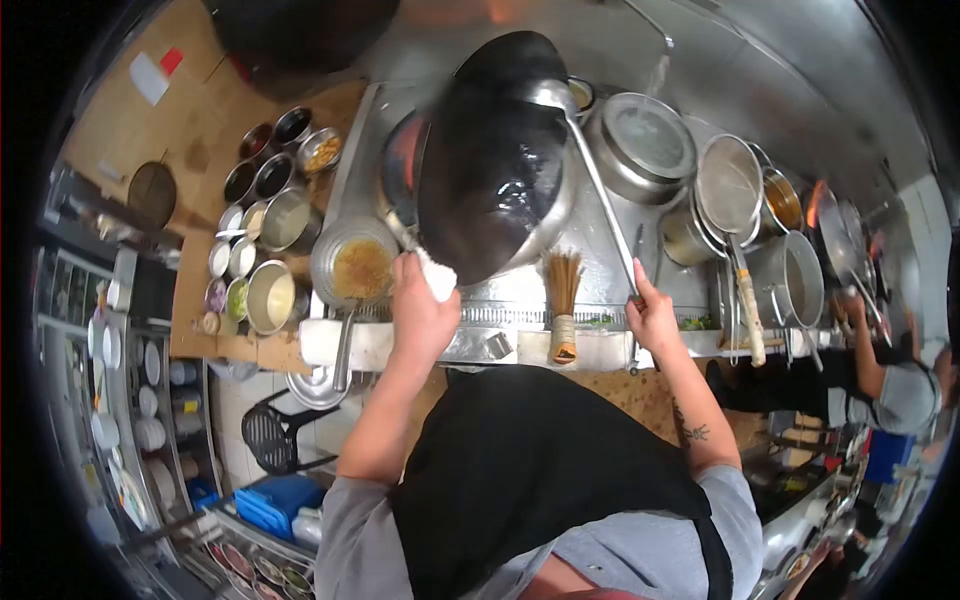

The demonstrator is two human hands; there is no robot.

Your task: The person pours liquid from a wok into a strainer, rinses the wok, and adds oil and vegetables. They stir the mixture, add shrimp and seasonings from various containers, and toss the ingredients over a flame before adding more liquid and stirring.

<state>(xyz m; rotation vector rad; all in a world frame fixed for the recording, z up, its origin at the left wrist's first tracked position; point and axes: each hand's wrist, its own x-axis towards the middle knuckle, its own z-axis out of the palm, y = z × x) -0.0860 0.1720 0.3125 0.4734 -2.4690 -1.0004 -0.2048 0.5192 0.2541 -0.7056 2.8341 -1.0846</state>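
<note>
My left hand (pixel 425 315) is closed around a white cloth (pixel 438 277) at the near left edge of a dark wok (pixel 490 190), which is tilted over the stove. In my right hand (pixel 652 312) is the handle of a long metal ladle (pixel 603 195); its bowl lies against the wok's far right side. A bamboo brush (pixel 563 305) rests on the counter between my hands. Left of my left hand, a round strainer (pixel 355 265) holds brown bits. The wok's inside is dark and shiny, with no food that I can make out.
Sauce pots and small bowls (pixel 275 175) crowd the left side. A lidded pot (pixel 645 145) stands behind the ladle. At right are a mesh strainer (pixel 729 185), more pots (pixel 785 280) and a co-worker (pixel 880 380) at another wok. A black chair (pixel 272 437) stands at lower left.
</note>
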